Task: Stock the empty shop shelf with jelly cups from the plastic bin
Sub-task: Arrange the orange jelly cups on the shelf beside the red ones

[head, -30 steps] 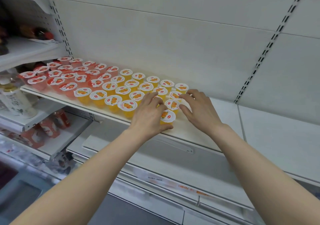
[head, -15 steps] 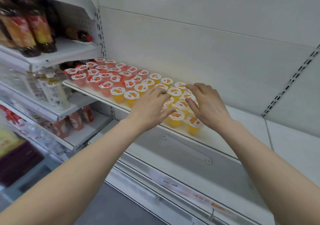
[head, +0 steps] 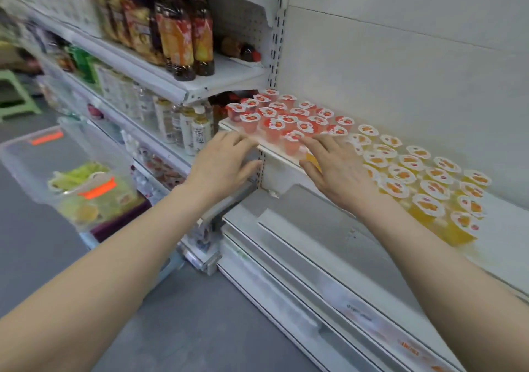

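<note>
Shelf (head: 282, 155) partly stocked with red cups (head: 274, 119) and orange cups (head: 423, 176); bin (head: 86, 176) holds more; left hand (head: 226, 162) and right hand (head: 337, 171) spread, empty.

The white shelf (head: 503, 228) is carrying packed rows (lids up): red jelly cups (head: 282, 119) are standing at its left end, yellow jelly cups (head: 420, 176) just beside them.

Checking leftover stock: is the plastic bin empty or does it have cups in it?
Not empty. The clear plastic bin holds green and yellow jelly cups at its bottom; blur hides how many.
</note>
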